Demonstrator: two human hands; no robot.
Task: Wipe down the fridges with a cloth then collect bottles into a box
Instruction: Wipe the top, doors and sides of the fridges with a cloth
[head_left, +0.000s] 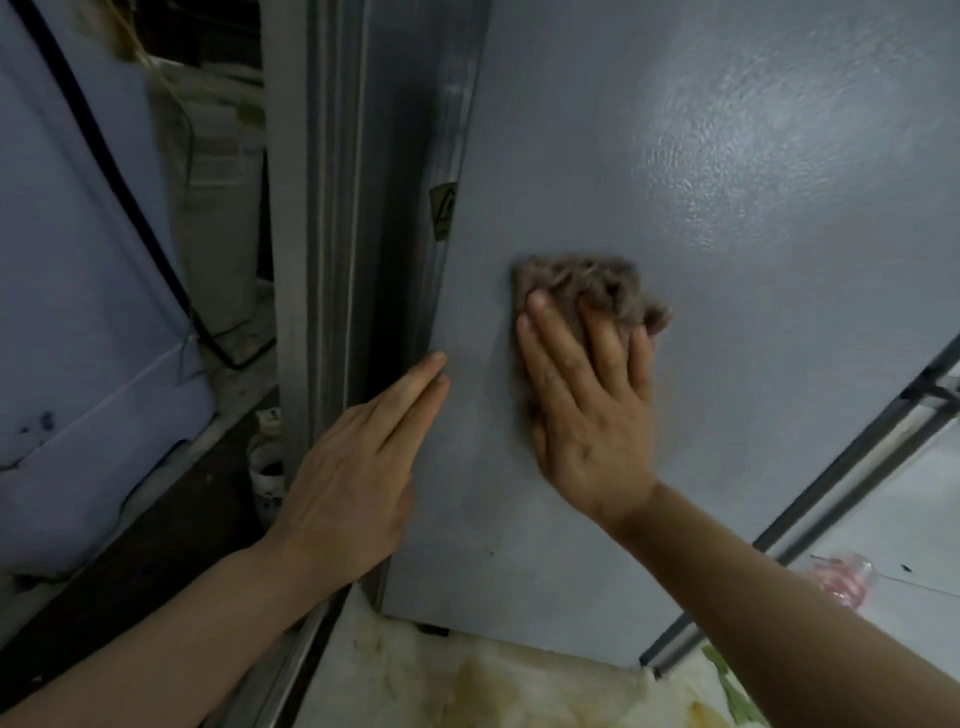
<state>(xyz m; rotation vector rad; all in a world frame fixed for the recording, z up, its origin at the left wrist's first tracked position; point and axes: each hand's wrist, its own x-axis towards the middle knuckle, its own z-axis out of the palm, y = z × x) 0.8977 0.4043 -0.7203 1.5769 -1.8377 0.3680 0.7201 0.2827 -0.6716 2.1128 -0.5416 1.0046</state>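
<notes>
A grey fridge door (727, 208), faintly textured and glossy at upper right, fills most of the frame. A brown cloth (587, 291) is pressed flat against it at centre by the right hand (592, 415), fingers straight and slightly spread. The left hand (358, 478), fingers straight and together, is laid along the door's left edge. A black cable (119, 182) is seen at upper left. A pink object (844, 577) at lower right is too blurred to be identified.

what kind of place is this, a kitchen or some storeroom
Probably a cramped storeroom or back area rather than a tidy kitchen: a grey fridge being wiped with a cloth, a second pale appliance close beside it, and a black cable trailing between.
</notes>
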